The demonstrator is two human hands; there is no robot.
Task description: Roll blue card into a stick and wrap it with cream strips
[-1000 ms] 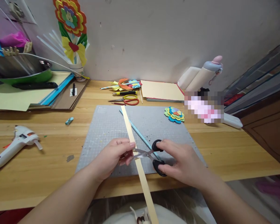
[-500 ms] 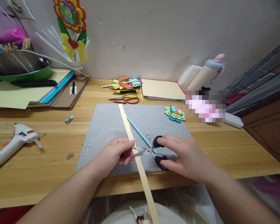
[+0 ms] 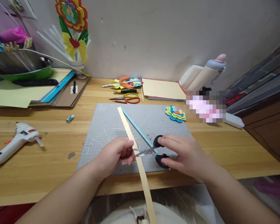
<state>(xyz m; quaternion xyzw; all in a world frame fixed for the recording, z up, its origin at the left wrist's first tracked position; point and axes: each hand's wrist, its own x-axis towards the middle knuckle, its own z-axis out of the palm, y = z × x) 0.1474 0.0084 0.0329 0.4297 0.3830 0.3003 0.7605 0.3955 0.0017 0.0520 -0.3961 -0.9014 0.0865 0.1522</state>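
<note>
A long cream paper strip (image 3: 143, 179) runs from the cutting mat (image 3: 102, 130) down past the table's front edge toward my lap. My left hand (image 3: 120, 152) pinches it near its middle, thumb on top. In my right hand (image 3: 184, 155) is a pair of black-handled scissors (image 3: 150, 151), with fingers through the loops. The blades are parted around the strip, just below my left thumb. Beneath the scissors a light blue paper stick (image 3: 137, 129) lies slantwise on the mat, partly hidden. A layered paper flower (image 3: 175, 114) rests at the mat's upper right corner.
A white glue gun (image 3: 18, 144) lies at the left. Behind the mat are orange-handled scissors (image 3: 128, 97), a yellow-black craft knife (image 3: 126, 91) and a paper stack (image 3: 163, 88). A flower in a cup (image 3: 78, 68) stands back left; a bottle (image 3: 206, 73) leans at the right.
The scissor blades have closed somewhat around the strip. The strip's far end has dipped slightly toward me. Both hands hold nearly the same place.
</note>
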